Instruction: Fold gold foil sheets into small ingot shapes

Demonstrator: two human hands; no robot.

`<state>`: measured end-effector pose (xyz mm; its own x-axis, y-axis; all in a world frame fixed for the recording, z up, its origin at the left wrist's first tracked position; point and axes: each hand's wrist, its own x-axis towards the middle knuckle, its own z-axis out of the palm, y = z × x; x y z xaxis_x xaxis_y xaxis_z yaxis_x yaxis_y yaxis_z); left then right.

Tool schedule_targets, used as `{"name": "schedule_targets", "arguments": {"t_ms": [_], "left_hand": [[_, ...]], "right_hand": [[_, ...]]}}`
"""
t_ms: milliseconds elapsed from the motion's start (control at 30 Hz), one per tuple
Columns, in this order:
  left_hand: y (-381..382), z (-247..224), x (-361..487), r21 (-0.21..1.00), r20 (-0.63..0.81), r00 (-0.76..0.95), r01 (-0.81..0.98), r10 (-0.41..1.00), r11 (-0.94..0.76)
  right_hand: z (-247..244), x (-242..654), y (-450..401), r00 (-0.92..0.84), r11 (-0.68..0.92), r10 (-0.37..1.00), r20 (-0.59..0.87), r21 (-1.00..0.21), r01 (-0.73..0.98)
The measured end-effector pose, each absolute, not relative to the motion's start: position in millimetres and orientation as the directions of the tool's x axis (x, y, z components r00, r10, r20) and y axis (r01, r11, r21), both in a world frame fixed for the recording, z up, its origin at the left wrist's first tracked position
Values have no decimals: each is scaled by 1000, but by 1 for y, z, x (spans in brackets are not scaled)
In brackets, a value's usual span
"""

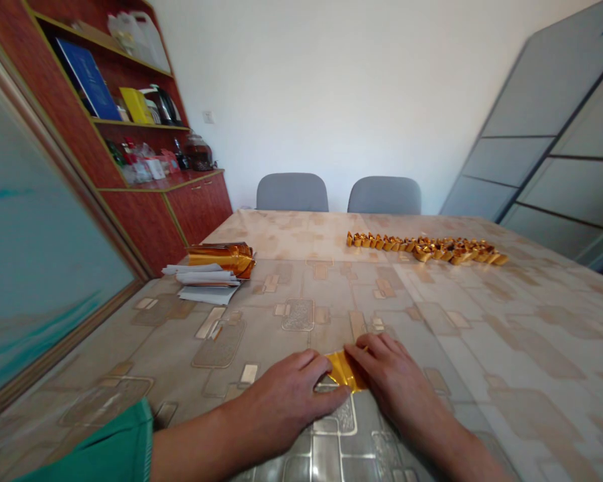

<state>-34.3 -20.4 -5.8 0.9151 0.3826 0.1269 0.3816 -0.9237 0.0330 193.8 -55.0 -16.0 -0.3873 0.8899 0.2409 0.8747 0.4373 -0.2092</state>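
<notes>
A small piece of shiny gold foil paper (342, 370) lies creased on the table just in front of me, between my two hands. My left hand (301, 388) pinches its left side, the thumb at the near edge and the fingers at the far left corner. On the opposite side, my right hand (389, 365) has its fingers closed over the right part of the foil and covers some of it. Farther off to the right sit rows of folded gold foil ingots (427, 248). At the left rests a stack of gold foil sheets (221, 258).
White paper sheets (208, 284) lie against the gold stack. A patterned clear cover spreads over the table (301, 314). Two grey chairs (292, 192) stand at the far edge before a white wall. A red cabinet (198, 204) with shelves is at the left.
</notes>
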Motion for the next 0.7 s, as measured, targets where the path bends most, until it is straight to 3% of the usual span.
{"name": "schedule_targets", "arguments": {"t_ms": [233, 467, 600, 700], "left_hand": [[8, 12, -50, 192, 231, 944, 191, 234, -963], [34, 4, -34, 370, 161, 954, 179, 253, -911], [52, -5, -22, 358, 190, 963, 111, 189, -927], [58, -5, -22, 300, 179, 970, 104, 163, -948]], "right_hand": [[-20, 209, -86, -425, 472, 880, 215, -279, 836], [-32, 184, -108, -570, 633, 759, 313, -156, 758], [-9, 181, -88, -601, 616, 781, 169, -372, 695], [5, 191, -64, -550, 579, 804, 224, -507, 639]]}}
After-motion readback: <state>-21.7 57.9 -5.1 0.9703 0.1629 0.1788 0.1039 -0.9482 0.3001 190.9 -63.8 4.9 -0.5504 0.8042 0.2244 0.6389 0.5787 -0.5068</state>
